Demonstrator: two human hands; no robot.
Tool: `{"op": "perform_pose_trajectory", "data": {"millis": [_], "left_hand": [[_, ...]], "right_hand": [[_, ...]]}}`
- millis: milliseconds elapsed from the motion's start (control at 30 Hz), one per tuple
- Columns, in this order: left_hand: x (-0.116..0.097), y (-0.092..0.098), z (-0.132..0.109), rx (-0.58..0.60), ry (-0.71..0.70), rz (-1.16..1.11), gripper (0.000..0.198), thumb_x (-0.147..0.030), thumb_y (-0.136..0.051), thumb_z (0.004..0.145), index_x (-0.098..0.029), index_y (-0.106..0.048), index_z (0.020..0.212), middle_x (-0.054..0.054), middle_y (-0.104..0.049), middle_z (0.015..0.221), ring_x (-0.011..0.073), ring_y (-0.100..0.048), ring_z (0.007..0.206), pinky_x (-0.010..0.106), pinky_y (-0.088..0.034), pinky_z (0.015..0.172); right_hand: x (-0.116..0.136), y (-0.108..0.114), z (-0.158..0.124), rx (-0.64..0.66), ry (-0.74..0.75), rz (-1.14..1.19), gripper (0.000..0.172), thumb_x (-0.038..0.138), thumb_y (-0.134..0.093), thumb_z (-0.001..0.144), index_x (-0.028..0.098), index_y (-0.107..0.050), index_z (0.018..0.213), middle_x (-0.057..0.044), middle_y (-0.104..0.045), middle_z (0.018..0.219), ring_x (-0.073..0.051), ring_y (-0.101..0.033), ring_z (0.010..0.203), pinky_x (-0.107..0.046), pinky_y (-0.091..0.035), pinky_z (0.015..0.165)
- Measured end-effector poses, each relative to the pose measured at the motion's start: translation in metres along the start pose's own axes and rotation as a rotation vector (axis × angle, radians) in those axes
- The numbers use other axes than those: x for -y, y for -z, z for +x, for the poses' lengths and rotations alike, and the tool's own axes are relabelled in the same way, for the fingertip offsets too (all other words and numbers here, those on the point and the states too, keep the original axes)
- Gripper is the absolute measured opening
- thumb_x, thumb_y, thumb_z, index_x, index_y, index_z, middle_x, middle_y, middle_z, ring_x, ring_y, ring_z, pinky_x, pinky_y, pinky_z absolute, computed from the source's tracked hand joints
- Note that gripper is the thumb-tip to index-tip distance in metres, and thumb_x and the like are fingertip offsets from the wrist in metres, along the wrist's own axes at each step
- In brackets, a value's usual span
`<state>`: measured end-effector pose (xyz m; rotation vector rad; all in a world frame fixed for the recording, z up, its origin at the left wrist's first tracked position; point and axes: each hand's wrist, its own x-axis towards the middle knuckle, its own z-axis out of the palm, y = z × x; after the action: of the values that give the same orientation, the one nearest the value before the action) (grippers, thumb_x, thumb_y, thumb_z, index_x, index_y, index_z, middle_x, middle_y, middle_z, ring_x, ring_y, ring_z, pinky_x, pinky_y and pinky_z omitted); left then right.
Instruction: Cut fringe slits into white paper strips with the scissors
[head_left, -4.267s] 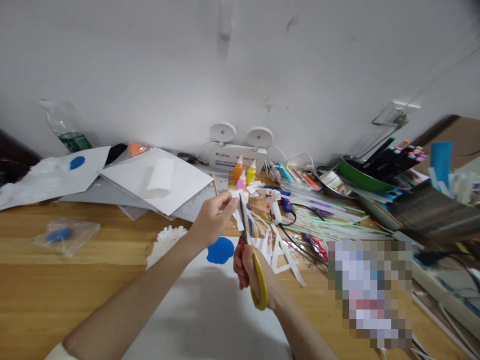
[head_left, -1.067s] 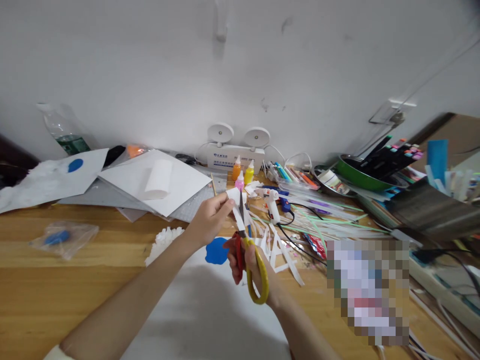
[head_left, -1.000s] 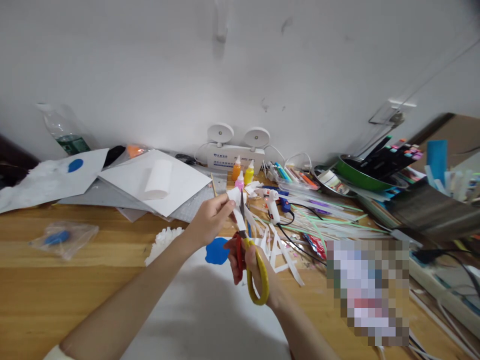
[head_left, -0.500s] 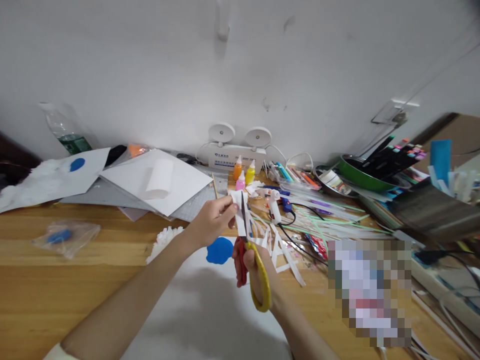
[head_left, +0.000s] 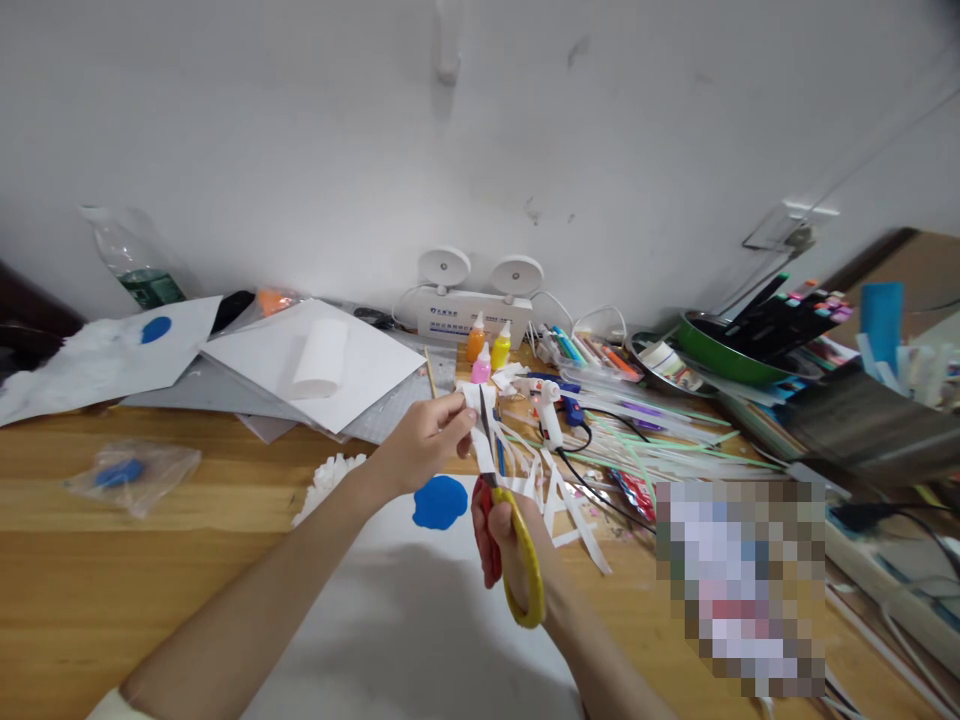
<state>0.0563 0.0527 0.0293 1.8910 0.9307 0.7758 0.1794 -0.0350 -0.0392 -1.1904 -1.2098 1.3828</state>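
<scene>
My left hand (head_left: 433, 438) pinches a small piece of white paper (head_left: 480, 437) between thumb and fingers. Scissors (head_left: 523, 550) with one red and one yellow handle loop are in my right hand (head_left: 516, 525), its fingers through the loops. The blades point away from me and lie along the paper, close to my left fingertips. Below my hands is a large white sheet (head_left: 397, 620) with a flat blue patch (head_left: 440, 502) near its far edge. Crumpled white tissue bits (head_left: 330, 480) lie at that sheet's left corner.
A white glue gun (head_left: 550, 415) and cut paper strips (head_left: 574, 520) lie to the right. Orange, yellow and pink bottles (head_left: 481, 360) stand ahead. A tissue roll (head_left: 320, 358) rests on white board at left. A green pan (head_left: 731, 355) holds markers at right.
My right hand and the scissors have shifted slightly right and toward me. The paper's lower end has tilted a little to the right; my left hand stays nearly still.
</scene>
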Motion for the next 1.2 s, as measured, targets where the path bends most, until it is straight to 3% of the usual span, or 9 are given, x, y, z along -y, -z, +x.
{"op": "perform_pose_trajectory", "data": {"millis": [300, 567, 867, 1200], "left_hand": [[-0.002, 0.001, 0.000, -0.015, -0.009, -0.002, 0.031, -0.035, -0.034, 0.084, -0.018, -0.044, 0.060, -0.002, -0.052, 0.058, 0.0123, -0.050, 0.059, 0.025, -0.037, 0.061], [-0.001, 0.005, 0.000, -0.003, -0.011, -0.035, 0.030, -0.037, -0.034, 0.084, -0.018, -0.046, 0.064, -0.002, -0.052, 0.061, 0.0125, -0.049, 0.061, 0.025, -0.037, 0.062], [0.000, 0.005, 0.002, -0.121, -0.009, -0.021, 0.032, -0.037, -0.035, 0.084, -0.018, -0.041, 0.059, -0.004, -0.049, 0.054, 0.0107, -0.045, 0.054, 0.023, -0.033, 0.055], [0.000, 0.006, 0.001, -0.025, 0.013, -0.032, 0.030, -0.035, -0.036, 0.083, -0.018, -0.042, 0.059, -0.004, -0.051, 0.057, 0.0113, -0.048, 0.057, 0.023, -0.034, 0.056]], "right_hand": [[-0.012, 0.000, 0.001, -0.052, 0.028, -0.030, 0.059, 0.077, -0.032, 0.067, 0.020, -0.038, 0.056, 0.007, -0.034, 0.035, -0.003, -0.025, 0.025, -0.016, -0.019, 0.023], [-0.008, 0.001, 0.001, -0.046, 0.006, -0.024, 0.057, 0.077, -0.034, 0.066, 0.021, -0.038, 0.057, 0.007, -0.032, 0.034, -0.004, -0.025, 0.024, -0.017, -0.017, 0.023], [-0.008, 0.000, 0.001, 0.098, 0.019, 0.122, 0.054, 0.072, -0.040, 0.069, 0.018, -0.044, 0.068, 0.008, -0.037, 0.041, -0.004, -0.030, 0.025, -0.016, -0.021, 0.025], [-0.014, 0.004, 0.005, 0.198, 0.111, 0.133, 0.056, 0.074, -0.032, 0.071, 0.019, -0.041, 0.080, 0.003, -0.047, 0.064, -0.003, -0.028, 0.036, -0.017, -0.024, 0.033]]}}
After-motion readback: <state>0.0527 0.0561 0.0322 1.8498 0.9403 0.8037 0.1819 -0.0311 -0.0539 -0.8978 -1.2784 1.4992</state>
